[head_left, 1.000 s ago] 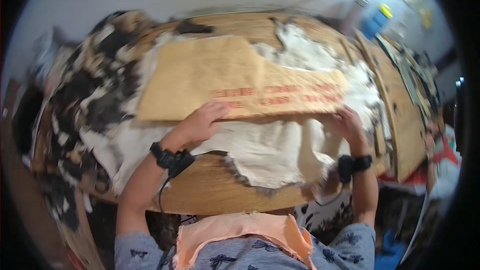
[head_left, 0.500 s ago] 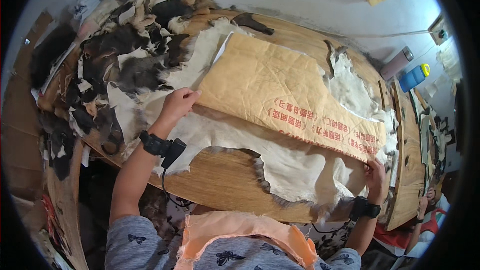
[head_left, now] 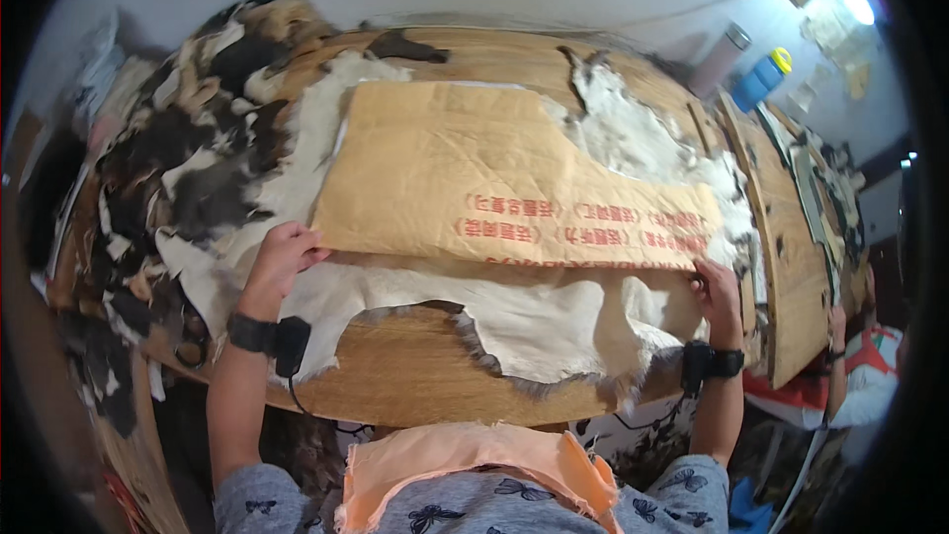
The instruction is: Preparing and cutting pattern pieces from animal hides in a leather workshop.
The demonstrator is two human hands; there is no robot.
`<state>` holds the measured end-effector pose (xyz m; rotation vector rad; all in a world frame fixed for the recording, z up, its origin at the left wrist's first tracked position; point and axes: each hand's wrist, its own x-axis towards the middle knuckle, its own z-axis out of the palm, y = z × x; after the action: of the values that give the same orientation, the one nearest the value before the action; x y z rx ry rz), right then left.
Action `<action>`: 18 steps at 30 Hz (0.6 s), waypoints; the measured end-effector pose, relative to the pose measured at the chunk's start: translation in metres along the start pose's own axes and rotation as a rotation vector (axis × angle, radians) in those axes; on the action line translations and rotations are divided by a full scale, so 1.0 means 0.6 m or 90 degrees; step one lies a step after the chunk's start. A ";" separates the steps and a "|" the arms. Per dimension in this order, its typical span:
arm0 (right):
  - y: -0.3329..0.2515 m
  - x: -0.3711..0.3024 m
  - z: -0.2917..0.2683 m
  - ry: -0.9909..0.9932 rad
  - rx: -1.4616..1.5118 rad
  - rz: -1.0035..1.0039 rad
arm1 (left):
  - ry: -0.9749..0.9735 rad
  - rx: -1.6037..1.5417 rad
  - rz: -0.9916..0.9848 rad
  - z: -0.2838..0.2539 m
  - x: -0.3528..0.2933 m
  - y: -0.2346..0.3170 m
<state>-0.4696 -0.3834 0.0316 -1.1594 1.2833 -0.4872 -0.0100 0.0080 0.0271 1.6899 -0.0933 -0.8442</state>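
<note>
A brown paper pattern (head_left: 435, 158) with red print and a curved cutout on its right side lies over a pale animal hide (head_left: 544, 316). Thumb and fingers of my left hand (head_left: 285, 259) pinch the pattern's near left corner. At the near right corner, my right hand (head_left: 718, 292) grips the same pattern between closed fingers. The hide is skin side up, with dark fur showing along its ragged near edge. Much of its middle is hidden under the paper.
Black, brown and white fur scraps (head_left: 217, 188) are heaped along the left. A dark scrap (head_left: 405, 46) lies at the back of the wooden table (head_left: 405, 361). A pinkish flask (head_left: 720, 61) and a blue bottle (head_left: 759, 81) stand back right. Another person's arm (head_left: 837, 366) shows at right.
The view has shifted, so the table and pattern sit further left and appear more level. Both hands keep hold of the pattern's near corners.
</note>
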 end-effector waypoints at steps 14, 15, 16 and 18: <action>0.005 0.018 0.016 0.075 -0.178 -0.075 | 0.039 0.008 0.029 0.000 -0.006 -0.007; 0.006 0.020 0.017 0.096 -0.200 -0.080 | 0.053 0.002 0.047 0.003 -0.008 -0.006; 0.007 0.026 0.013 0.085 -0.208 -0.112 | 0.070 0.019 0.045 0.008 -0.011 -0.002; -0.006 0.040 0.006 0.091 -0.249 -0.122 | 0.048 0.054 0.077 -0.008 -0.003 0.013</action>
<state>-0.4584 -0.4034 0.0230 -1.6085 1.4380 -0.4769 -0.0059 0.0104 0.0352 1.7755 -0.1808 -0.6932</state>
